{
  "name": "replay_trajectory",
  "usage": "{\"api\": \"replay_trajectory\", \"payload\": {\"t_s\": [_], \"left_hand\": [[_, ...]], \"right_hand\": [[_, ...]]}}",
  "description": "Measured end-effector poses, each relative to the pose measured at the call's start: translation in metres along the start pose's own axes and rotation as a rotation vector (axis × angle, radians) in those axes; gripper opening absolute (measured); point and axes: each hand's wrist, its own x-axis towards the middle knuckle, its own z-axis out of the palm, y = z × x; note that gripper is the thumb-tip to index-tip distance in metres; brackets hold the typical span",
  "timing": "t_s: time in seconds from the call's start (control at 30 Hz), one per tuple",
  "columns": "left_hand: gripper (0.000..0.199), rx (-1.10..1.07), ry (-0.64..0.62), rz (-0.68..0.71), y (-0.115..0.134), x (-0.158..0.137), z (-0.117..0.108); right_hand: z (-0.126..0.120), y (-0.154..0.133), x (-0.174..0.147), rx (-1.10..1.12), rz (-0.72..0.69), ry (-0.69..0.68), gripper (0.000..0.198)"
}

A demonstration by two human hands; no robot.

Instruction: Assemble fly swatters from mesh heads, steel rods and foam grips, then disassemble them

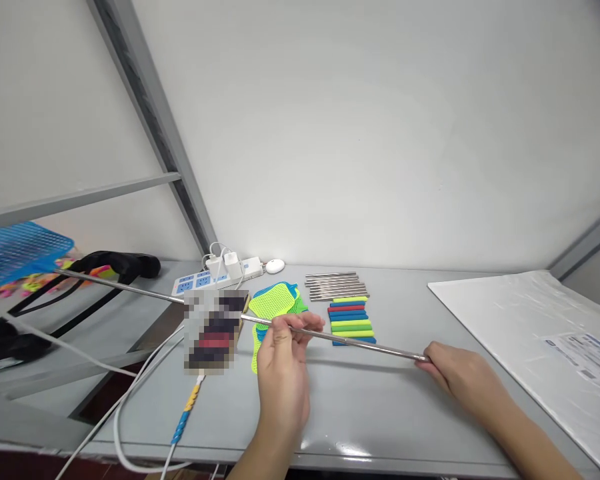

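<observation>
A fly swatter with a long metal telescopic rod (340,339) stretches across the view, its blue mesh head (17,253) at the far left. My left hand (285,363) is closed on the middle of the rod, thumb in front and fingers curled behind. At the rod's right end, my right hand (460,373) grips it; the fist covers the tip. Beyond my hands lie yellow-green, green and blue swatter heads (273,300). Short metal rods (333,285) lie in a row at the back, with several coloured grip tubes (350,325) in front of them.
A phone (215,333) with a blurred screen lies left, its charging cable (183,427) running forward. Behind it is a power strip (200,281) beside a white round device (275,266). A large white package (510,313) covers the right. Black straps (115,267) and a metal frame (165,127) stand left.
</observation>
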Motion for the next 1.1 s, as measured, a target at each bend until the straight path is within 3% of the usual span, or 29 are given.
{"api": "replay_trajectory", "payload": {"t_s": [0.3, 0.47, 0.57, 0.73, 0.83, 0.9, 1.0, 1.1], "left_hand": [[0.031, -0.072, -0.024, -0.087, -0.003, 0.015, -0.006], [0.032, -0.22, 0.056, -0.005, 0.016, 0.039, -0.015], [0.03, -0.218, 0.093, 0.065, 0.001, 0.03, -0.004], [0.035, -0.15, -0.137, -0.231, -0.043, -0.014, 0.023], [0.029, -0.1, -0.178, -0.228, -0.033, -0.009, 0.012], [0.032, -0.194, -0.065, -0.179, -0.009, 0.012, -0.006], [0.037, -0.315, 0.269, -0.02, 0.031, 0.05, -0.033], [0.043, -0.326, 0.4, 0.028, 0.045, 0.067, -0.041]], "right_hand": [[0.001, 0.022, -0.01, -0.014, 0.073, 0.003, 0.027], [0.002, 0.029, -0.021, 0.036, 0.101, -0.039, 0.023], [0.0, 0.016, -0.013, 0.012, 0.098, 0.016, 0.027], [-0.005, -0.015, 0.018, 0.015, 0.04, -0.022, 0.029], [-0.005, -0.013, 0.018, 0.023, 0.05, -0.024, 0.03], [-0.003, -0.002, 0.009, 0.025, 0.043, -0.017, 0.03], [-0.001, 0.014, -0.006, 0.024, 0.042, -0.003, 0.027], [-0.001, 0.016, -0.007, 0.018, 0.027, 0.02, 0.028]]}}
